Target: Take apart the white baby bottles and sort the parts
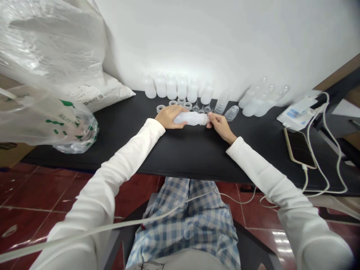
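Note:
A translucent white plastic bottle (191, 118) lies on its side on the black table (180, 150). My left hand (168, 116) is wrapped round its base end. My right hand (219, 125) pinches at its neck end, fingers closed on the mouth; what they hold there is too small to make out. Just behind the bottle sit several small rings (180, 102) and clear caps (202, 108).
A row of white bottles (177, 88) stands against the wall; more bottles (261, 97) lie at the right. A large plastic bag (47, 75) fills the left. A phone (299, 148) with cables and a white device (298, 112) are at the right.

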Motion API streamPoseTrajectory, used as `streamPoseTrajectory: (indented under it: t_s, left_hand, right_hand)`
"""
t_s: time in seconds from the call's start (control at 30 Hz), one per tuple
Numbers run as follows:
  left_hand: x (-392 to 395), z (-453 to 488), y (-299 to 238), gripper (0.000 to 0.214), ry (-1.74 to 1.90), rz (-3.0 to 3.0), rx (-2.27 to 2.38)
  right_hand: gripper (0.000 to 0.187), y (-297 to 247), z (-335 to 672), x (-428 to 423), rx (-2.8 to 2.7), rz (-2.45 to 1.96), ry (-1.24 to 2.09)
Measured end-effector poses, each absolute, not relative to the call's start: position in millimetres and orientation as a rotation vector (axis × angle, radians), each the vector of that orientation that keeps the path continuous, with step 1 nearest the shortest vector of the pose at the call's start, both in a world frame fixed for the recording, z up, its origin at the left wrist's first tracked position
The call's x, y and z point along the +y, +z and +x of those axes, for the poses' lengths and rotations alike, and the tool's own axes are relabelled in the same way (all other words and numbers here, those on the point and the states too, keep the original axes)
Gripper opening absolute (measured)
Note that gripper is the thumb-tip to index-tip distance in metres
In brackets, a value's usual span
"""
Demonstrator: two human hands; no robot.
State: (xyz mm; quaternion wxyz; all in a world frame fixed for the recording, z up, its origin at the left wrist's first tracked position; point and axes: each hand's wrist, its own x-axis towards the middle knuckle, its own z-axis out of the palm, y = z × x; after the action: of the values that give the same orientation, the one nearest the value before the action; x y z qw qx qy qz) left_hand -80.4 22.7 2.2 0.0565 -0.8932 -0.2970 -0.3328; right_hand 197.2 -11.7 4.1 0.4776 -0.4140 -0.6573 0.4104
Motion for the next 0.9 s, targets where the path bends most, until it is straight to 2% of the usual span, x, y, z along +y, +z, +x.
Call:
streamPoseTrajectory:
  t_s: [0.13, 0.3, 0.4, 0.6, 0.8, 0.9]
  left_hand:
    - [21.4, -78.2, 3.1, 0.052, -0.971, -2.756, -0.875]
    - [22.1, -78.4, 3.2, 0.053, -0.964, -2.739, -0.873]
    - [23.3, -80.5, 3.2, 0.054, -0.998, -2.711, -0.883]
    - [24.8, -83.9, 1.4, 0.051, -1.05, -2.669, -0.923]
    - [23.4, -82.5, 0.7, 0.052, -1.053, -2.656, -0.905]
    - [22.6, -82.1, 1.3, 0.052, -1.055, -2.659, -0.906]
  right_hand:
    - [0.08, 9.0, 196.5, -16.2, -1.738, -1.076, 0.939]
    - [0.084, 7.1, 195.8, -15.2, -1.766, -1.081, 0.951]
    - [0.082, 6.1, 195.7, -15.4, -1.745, -1.042, 0.998]
    - [0.064, 14.5, 196.7, -23.6, -1.799, -0.923, 1.037]
    - [0.065, 12.5, 196.5, -22.5, -1.815, -0.963, 1.004]
    - [0.057, 7.4, 196.0, -19.4, -1.731, -0.971, 0.941]
